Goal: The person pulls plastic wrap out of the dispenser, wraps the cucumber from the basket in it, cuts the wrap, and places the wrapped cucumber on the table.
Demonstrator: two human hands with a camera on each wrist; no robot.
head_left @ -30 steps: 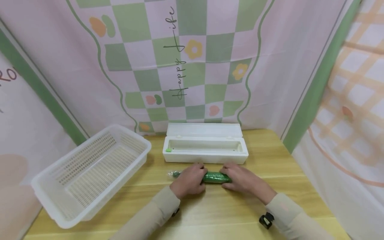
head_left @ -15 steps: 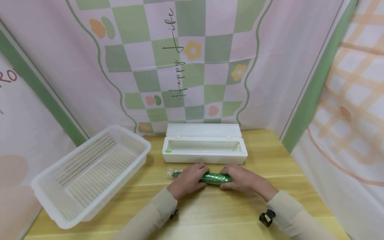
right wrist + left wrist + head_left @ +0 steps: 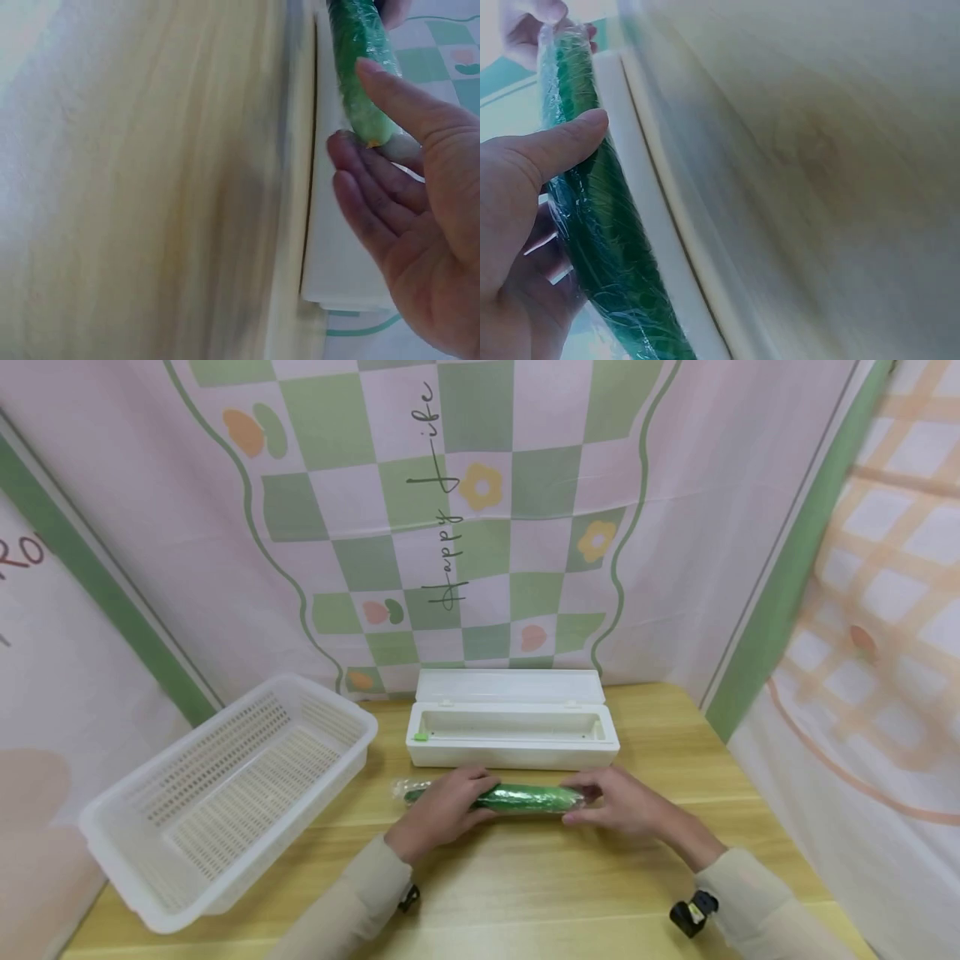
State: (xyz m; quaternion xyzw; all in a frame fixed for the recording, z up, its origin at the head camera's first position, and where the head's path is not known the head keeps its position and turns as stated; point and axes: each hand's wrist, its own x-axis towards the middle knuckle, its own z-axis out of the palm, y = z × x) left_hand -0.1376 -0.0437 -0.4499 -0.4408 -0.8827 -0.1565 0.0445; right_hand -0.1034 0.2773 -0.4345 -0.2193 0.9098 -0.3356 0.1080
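Observation:
A green cucumber (image 3: pixel 528 797) wrapped in clear film lies crosswise between both hands, in front of the white box (image 3: pixel 513 757). My left hand (image 3: pixel 442 810) grips it left of its middle, with the thumb (image 3: pixel 574 139) laid across the film in the left wrist view. Loose, crumpled film sticks out past the left end. Around the pale right end, my right hand (image 3: pixel 628 806) holds the cucumber; in the right wrist view its thumb (image 3: pixel 394 90) lies along the wrap and the other fingers curve below the tip.
Just behind the hands, the long white box stands with its lid (image 3: pixel 510 686) raised and a small green slider (image 3: pixel 421 737) at its front left. A white perforated basket (image 3: pixel 225 802) sits on the left of the wooden table (image 3: pixel 540 893). Patterned cloth hangs behind.
The cucumber has shifted left with my left hand. My right hand has slid out to its right end and moved slightly right, so more of the wrapped cucumber shows between the hands.

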